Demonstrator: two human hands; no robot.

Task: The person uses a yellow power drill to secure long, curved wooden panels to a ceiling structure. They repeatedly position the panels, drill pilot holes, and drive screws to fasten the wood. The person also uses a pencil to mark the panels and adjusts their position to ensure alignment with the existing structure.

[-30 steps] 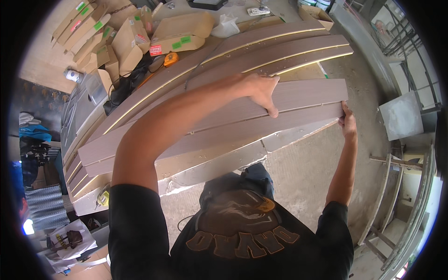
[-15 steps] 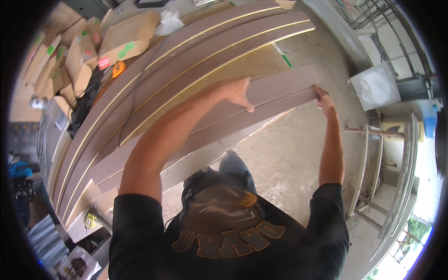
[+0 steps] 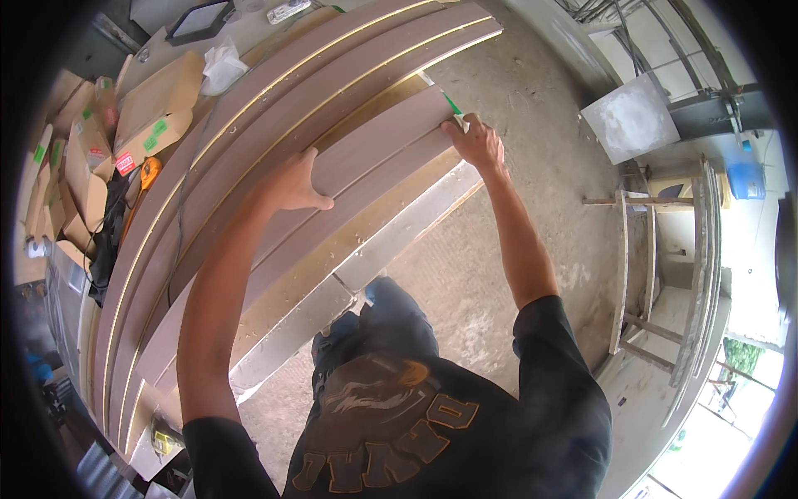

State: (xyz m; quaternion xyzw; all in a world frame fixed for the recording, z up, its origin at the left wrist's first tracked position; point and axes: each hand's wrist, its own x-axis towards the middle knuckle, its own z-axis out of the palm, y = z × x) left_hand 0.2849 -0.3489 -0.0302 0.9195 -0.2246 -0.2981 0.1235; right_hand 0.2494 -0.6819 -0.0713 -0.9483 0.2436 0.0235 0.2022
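Observation:
A long mauve-brown plank (image 3: 386, 137) with a lengthwise groove lies slanted before me. My left hand (image 3: 291, 185) spans its far side, the thumb at the groove and the forefinger at the far edge; the other fingers are hidden. My right hand (image 3: 480, 148) grips the plank's right end, thumb on top. Under the plank, a wooden support (image 3: 366, 229) dotted with small crumbs shows along the near side, beside a pale grey strip (image 3: 407, 237).
Several similar planks (image 3: 274, 108) with yellowish edges lie beyond, a dark cable (image 3: 180, 212) across them. Open cardboard boxes (image 3: 158, 100) and an orange tape measure (image 3: 150, 172) are at the far left. A wooden frame (image 3: 622, 266) stands at right on the concrete floor (image 3: 540, 158).
The plank has shifted left and away from me, with both hands moving along with it. More of the wooden support shows on the near side. My view has turned somewhat.

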